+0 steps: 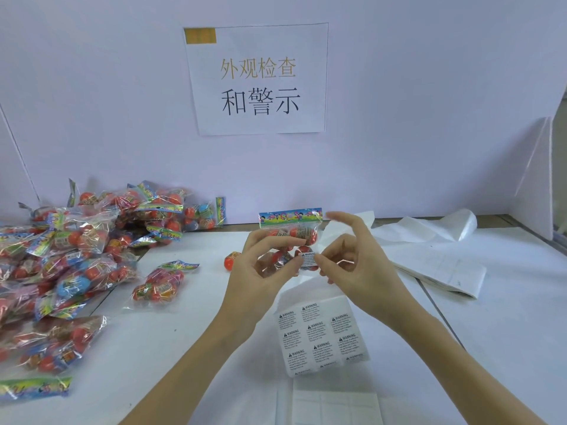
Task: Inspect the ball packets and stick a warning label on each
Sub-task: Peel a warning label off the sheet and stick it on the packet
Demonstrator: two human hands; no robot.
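While our left hand (260, 265) pinches the clear ball packet (290, 237) up off the tabletop (506, 317), our right hand (352, 259) presses a small warning label (308, 259) onto its lower front with thumb and fingertip, other fingers fanned loose. So both grips are busy on that one bag. Right below sits the label sheet (320, 335), and a big heap of packets (70, 250) sprawls on the left, one loose orange ball (230, 261) nearby.

Orange-red balls fill the held packet (290, 237) under a rainbow cartoon header; label sheet (319, 335) white with black print.
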